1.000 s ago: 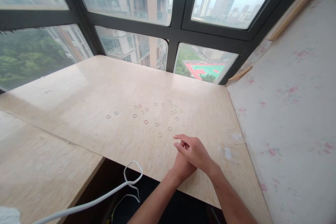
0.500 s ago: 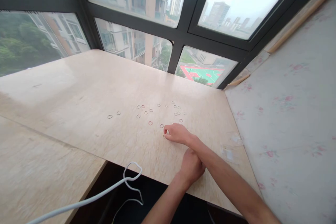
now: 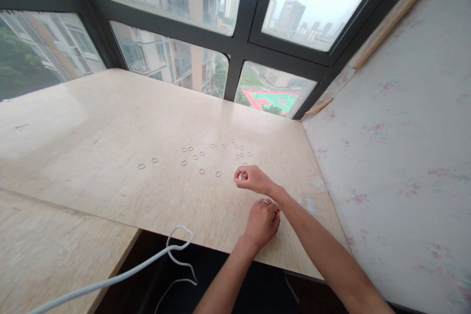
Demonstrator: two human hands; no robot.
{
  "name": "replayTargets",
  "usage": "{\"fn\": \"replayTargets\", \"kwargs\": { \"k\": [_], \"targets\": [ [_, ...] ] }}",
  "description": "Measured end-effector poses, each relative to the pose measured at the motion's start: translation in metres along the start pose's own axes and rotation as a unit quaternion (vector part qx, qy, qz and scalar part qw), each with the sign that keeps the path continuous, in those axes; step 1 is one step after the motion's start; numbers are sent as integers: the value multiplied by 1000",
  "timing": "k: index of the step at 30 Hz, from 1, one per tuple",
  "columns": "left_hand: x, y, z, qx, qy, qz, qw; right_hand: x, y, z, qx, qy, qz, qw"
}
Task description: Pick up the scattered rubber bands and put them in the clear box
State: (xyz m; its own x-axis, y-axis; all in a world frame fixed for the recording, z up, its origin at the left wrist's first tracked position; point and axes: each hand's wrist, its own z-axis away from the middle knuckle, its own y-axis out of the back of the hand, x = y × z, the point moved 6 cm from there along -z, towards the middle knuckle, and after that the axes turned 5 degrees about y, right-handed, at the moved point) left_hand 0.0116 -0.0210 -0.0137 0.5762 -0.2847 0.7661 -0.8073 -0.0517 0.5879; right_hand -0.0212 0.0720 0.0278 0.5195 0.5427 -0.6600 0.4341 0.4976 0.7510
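Several small thin rings, likely rubber bands, lie scattered on the pale marble-look counter. My right hand hovers just right of the scatter, its fingers pinched together on what looks like one small ring. My left hand rests on the counter nearer the front edge, under my right forearm. Its fingers are curled closed, and a ring-like band and something red show at its knuckles; what it holds is hidden.
Dark-framed windows rise behind the counter. A floral-papered wall closes the right side. A white cable loops below the counter's front edge. A second counter slab sits lower left.
My right hand reached forward off my left hand to the near rings, pinched there, then drew slightly right and lifted. My left hand stayed by the front edge.
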Motion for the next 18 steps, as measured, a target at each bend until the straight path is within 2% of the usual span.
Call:
{"fn": "replayTargets", "kwargs": {
  "k": [3, 6, 9, 11, 13, 15, 18],
  "targets": [
    [0, 0, 0, -8, 10, 3, 1000, 9, 22, 24, 53, -16, -43, 998],
    [-1, -1, 1, -15, 17, 7, 1000, 28, 49, 60, 119, -45, -93, 988],
    [-2, -2, 0, -19, 19, 14, 1000, 60, 82, 110, 240, -95, -149, 954],
    [-3, -3, 0, -20, 19, 19, 999, 82, 100, 147, 318, -135, -148, 927],
    [-3, -4, 0, -22, 19, 22, 999, 100, 110, 180, 364, -173, -126, 906],
    [-3, -3, 0, -23, 18, 21, 999, 112, 114, 204, 385, -200, -101, 895],
    [-3, -3, -1, -28, 21, 17, 999, 120, 113, 224, 388, -218, -84, 891]
  ]
}}
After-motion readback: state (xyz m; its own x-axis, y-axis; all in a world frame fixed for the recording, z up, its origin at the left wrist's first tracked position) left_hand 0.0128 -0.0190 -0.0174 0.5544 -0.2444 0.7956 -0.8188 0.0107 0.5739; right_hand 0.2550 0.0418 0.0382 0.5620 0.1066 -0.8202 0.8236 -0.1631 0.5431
